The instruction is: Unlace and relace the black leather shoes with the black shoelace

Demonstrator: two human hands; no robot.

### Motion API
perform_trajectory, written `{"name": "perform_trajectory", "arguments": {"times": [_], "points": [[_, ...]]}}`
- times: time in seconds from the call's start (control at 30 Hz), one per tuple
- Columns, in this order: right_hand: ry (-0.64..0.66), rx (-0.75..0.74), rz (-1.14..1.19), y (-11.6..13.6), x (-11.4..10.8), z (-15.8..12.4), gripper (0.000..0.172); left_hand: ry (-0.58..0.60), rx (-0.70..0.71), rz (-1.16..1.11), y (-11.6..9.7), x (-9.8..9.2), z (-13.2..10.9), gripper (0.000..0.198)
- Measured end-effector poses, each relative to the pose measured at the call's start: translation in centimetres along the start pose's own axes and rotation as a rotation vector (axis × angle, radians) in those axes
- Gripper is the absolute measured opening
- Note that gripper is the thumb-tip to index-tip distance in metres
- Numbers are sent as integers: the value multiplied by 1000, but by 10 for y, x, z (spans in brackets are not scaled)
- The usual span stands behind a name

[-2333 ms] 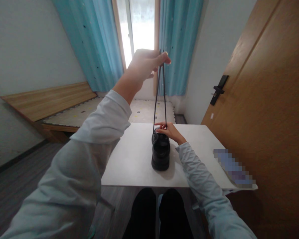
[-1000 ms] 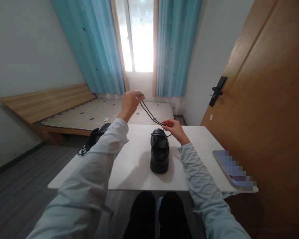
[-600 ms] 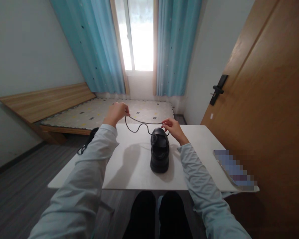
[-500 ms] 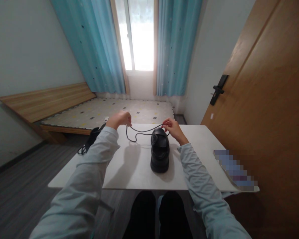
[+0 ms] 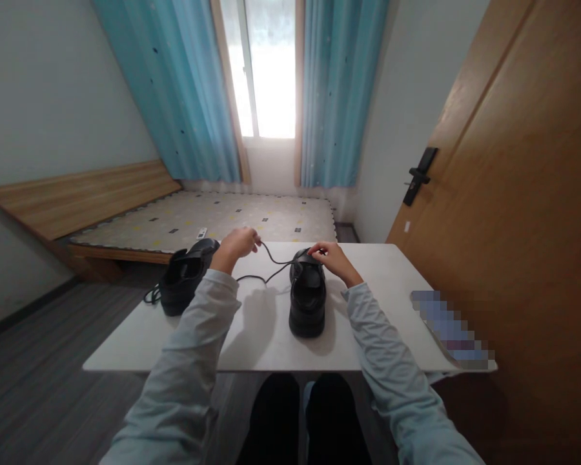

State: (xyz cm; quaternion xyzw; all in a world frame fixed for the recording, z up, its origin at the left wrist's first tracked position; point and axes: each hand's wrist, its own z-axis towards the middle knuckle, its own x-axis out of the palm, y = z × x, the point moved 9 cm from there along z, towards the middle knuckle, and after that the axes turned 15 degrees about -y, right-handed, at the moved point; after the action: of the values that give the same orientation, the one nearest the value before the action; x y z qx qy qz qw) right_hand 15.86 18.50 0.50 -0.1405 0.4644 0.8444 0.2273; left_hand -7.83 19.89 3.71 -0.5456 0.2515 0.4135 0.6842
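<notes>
A black shoe (image 5: 308, 298) stands on the white table (image 5: 266, 336), heel toward me. My right hand (image 5: 330, 257) is closed at the shoe's far end, pinching the black shoelace (image 5: 271, 261) there. The lace runs slack to the left, and part of it lies on the table. My left hand (image 5: 237, 244) pinches the lace's other part just above the table, left of the shoe. A second black shoe (image 5: 186, 278) sits at the table's left edge, its lace hanging over the side.
A blurred flat object (image 5: 452, 329) lies at the table's right edge. A wooden door (image 5: 513, 213) with a black handle (image 5: 416, 174) stands on the right. Beyond the table are a low bed (image 5: 213, 219), blue curtains (image 5: 339, 90) and a window (image 5: 266, 64).
My left hand has come down from high above the shoe to table level on the left, and the taut lace has gone slack. My right hand stayed at the shoe.
</notes>
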Motion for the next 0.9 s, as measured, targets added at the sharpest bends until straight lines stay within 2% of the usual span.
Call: {"name": "perform_trajectory", "arguments": {"times": [0.07,0.1,0.17,0.23,0.4,0.5,0.73,0.9], "points": [[-2,-19,-31,4,-1,-2,15,-124,-99,-289,1,-6,-4,21],[0,-25,-39,6,0,-2,13,-144,-162,-447,2,-2,-8,21],[19,-36,-56,10,2,-4,12,-113,-286,-725,1,17,-20,20],[49,-40,-81,13,7,-5,11,-50,-359,-889,-2,41,-32,20],[85,-35,-135,14,13,-5,11,38,-353,-1100,-13,80,-51,36],[105,-31,-112,13,15,-6,13,40,-357,-1140,-11,89,-55,42],[191,-27,-75,10,28,-13,15,-63,-311,-1005,-3,88,-62,41],[184,-47,-115,14,30,-16,15,15,-357,-1031,-4,97,-69,44]]}}
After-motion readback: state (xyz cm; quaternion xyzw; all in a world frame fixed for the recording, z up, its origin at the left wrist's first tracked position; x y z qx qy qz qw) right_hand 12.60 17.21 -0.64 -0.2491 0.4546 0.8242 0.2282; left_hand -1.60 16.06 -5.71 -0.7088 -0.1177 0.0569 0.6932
